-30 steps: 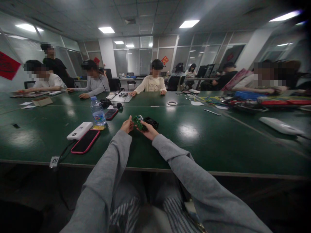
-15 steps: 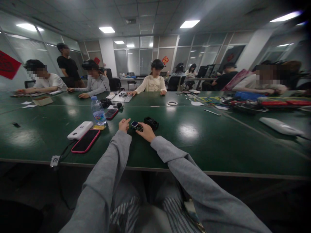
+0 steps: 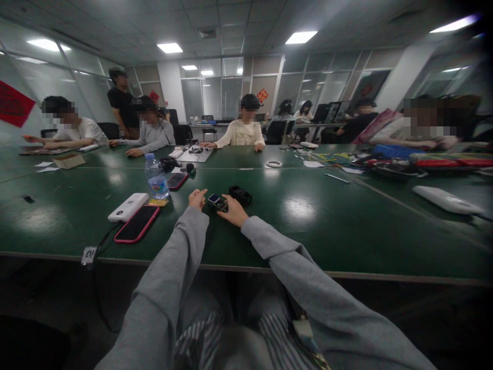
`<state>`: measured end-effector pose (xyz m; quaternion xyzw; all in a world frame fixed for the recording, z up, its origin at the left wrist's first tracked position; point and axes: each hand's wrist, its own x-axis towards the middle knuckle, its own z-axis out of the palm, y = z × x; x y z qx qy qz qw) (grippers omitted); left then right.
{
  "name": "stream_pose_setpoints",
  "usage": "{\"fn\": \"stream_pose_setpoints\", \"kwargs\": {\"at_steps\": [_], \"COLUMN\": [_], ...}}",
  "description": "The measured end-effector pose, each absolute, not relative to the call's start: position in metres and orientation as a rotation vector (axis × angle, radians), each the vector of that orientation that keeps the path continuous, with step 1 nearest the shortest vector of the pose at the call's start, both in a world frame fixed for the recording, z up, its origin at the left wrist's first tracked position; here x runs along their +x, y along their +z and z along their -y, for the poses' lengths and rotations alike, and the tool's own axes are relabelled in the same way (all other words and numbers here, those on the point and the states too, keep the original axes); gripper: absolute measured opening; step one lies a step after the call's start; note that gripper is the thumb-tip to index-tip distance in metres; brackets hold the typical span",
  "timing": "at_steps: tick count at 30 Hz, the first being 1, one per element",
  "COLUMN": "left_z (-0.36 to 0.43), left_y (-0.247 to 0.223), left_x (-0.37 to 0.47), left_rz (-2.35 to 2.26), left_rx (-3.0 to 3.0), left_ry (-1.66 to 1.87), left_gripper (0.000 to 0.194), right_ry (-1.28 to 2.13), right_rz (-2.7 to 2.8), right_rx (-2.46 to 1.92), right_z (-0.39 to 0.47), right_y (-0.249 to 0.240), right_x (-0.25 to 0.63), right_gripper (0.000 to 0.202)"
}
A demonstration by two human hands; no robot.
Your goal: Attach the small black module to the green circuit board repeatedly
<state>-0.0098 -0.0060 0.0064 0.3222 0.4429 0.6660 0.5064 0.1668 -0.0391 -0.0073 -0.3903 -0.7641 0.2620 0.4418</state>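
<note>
— Where are the hands?

— Both are out on the green table (image 3: 316,236), close together. The right hand (image 3: 232,212) lies over a small dark gadget (image 3: 217,201) with a pale little screen on its top; its fingers rest on it, though I cannot tell whether they truly pinch it or only steady it. The left hand (image 3: 197,199) is just beside, loosely curled with the forefinger pointing toward the gadget, holding nothing.

— And around them?

— A black box-like part (image 3: 240,195) sits just beyond the gadget. To the left lie a phone in a pink case (image 3: 136,224), a white power bank (image 3: 128,207) and a water bottle (image 3: 156,178) (its label bluish). Other people sit across the table at their own work.

— How would the gadget handle?

— I judge it light and rigid, small enough for fingertips. It looks like bare electronics, so likely fragile; best taken by its side edges, off the screen, and the smooth table may let it slide
</note>
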Motion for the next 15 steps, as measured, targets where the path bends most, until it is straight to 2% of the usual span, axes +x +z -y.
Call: {"fn": "stream_pose_setpoints", "kwargs": {"at_steps": [5,9,12,15], "left_z": [0.006,0.007,0.01,0.013], "left_y": [0.006,0.006,0.007,0.009], "left_x": [-0.011,-0.012,-0.011,-0.01], "left_rz": [-1.055,-1.051,-1.048,-1.05], "left_rx": [0.783,0.779,0.78,0.78], "left_ry": [1.611,1.594,1.585,1.593], "left_gripper": [0.055,0.054,0.052,0.051], "right_ry": [0.581,0.409,0.18,-0.029], "right_rz": [1.961,1.895,1.771,1.582], "right_rx": [-0.959,-0.924,-1.069,-1.383], "right_z": [0.055,0.074,0.076,0.069], "right_y": [0.002,0.026,0.04,0.044], "right_x": [0.175,0.212,0.287,0.404], "right_gripper": [0.049,0.047,0.051,0.054]}}
